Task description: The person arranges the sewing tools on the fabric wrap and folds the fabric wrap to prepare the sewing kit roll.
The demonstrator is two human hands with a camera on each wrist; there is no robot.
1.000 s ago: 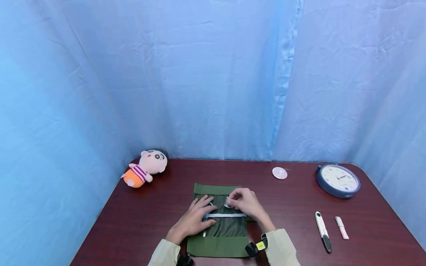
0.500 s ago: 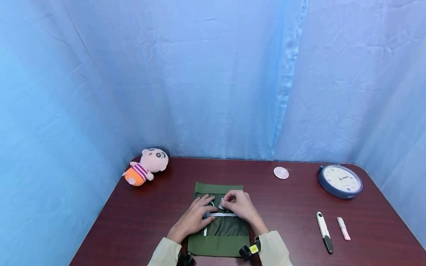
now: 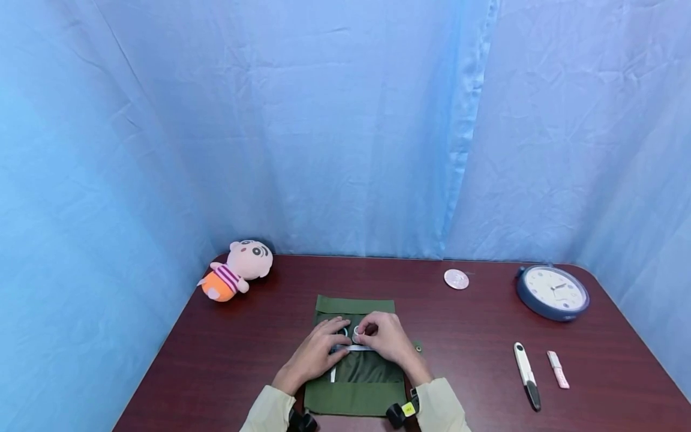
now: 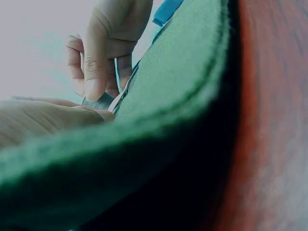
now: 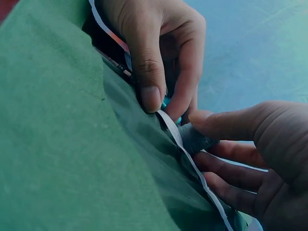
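A dark green fabric pouch (image 3: pixel 354 398) lies unfolded on the table, crossed by a white elastic band (image 5: pixel 192 166). In the head view my left hand (image 3: pixel 318 348) rests on its left part, fingers mostly straight, thumb and index at the band. Scissors (image 3: pixel 345 331) with a teal handle lie partly hidden beneath that hand. My right hand (image 3: pixel 387 337) pinches a small grey thread spool (image 5: pixel 196 139) with a white end. The right wrist view places the spool against the band, just right of the left fingertips; whether it is under the band is hard to tell.
A plush doll (image 3: pixel 232 273) lies back left on the table. To the right are a round pinkish disc (image 3: pixel 456 279), a blue clock (image 3: pixel 553 292), a slim white-and-black tool (image 3: pixel 526 377) and a small pink-and-white item (image 3: pixel 558 369). A green snap tab (image 3: pixel 418 347) sticks out beside my right wrist.
My right hand has shifted left and slightly nearer with the spool, bringing it close to my left fingers and the elastic band. My left hand has barely moved, its thumb drawing slightly nearer the index.
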